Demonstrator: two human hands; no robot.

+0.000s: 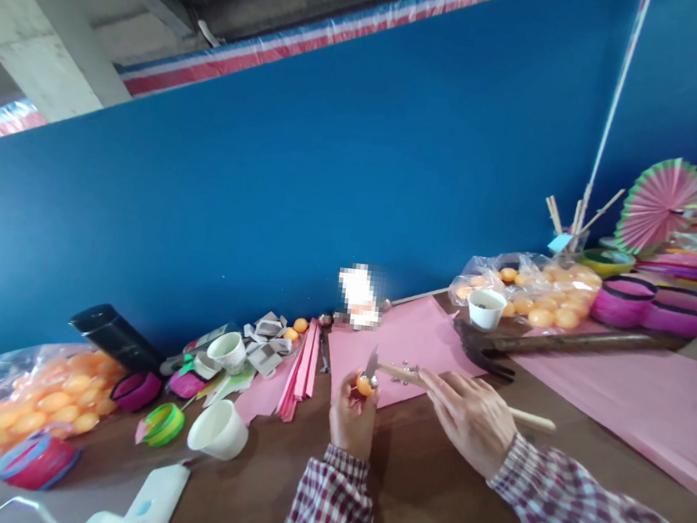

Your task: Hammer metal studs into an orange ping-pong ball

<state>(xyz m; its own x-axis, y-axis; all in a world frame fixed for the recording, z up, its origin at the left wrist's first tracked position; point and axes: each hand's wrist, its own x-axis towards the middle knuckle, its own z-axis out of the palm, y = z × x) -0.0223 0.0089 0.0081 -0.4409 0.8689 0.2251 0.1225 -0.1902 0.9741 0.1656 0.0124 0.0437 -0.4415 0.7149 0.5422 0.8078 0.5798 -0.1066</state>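
My left hand [352, 417] is closed around an orange plastic ball [365, 385], held upright above the brown table. A pointed grey piece [373, 358] like a blade rises from the ball, with something shiny and silver beside it. I cannot make out whether these are one thing. Between the fingers of my right hand [472, 418] lies a pale wooden stick [533, 419]. Its left end reaches close to the ball; whether they touch is unclear. Several small silver beads [404, 372] lie on the pink paper [403, 335] behind the stick.
A hammer [541, 340] lies at right, near a white cup [486, 308] and bagged orange balls [546, 297]. On the left are a white cup [219, 430], a power strip [154, 501] and another bag of balls [49, 404]. A blue partition [309, 165] closes the back.
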